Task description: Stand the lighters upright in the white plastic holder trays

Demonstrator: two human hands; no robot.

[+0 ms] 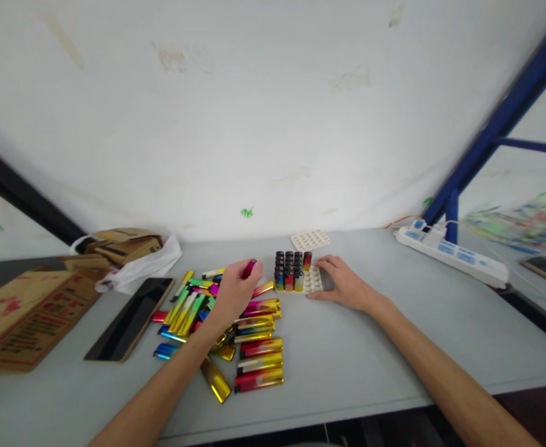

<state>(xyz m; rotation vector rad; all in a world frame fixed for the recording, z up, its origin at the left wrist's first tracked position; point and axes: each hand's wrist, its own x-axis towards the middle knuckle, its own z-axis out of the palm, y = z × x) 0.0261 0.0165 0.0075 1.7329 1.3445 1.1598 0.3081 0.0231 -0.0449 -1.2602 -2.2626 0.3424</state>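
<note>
Your left hand (238,288) holds, apparently, a purple lighter (249,268); your right hand (345,285) spreads wide at the tray (319,288). Standing lighters (290,279) fill its left; bare slots (313,279) and loose lighters (260,364) remain.

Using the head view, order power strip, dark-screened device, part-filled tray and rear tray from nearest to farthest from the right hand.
From the right hand:
1. Part-filled tray: right beside it, on its left.
2. Rear tray: behind the first, toward the wall.
3. Power strip: off right.
4. Dark-screened device: far left.
</note>
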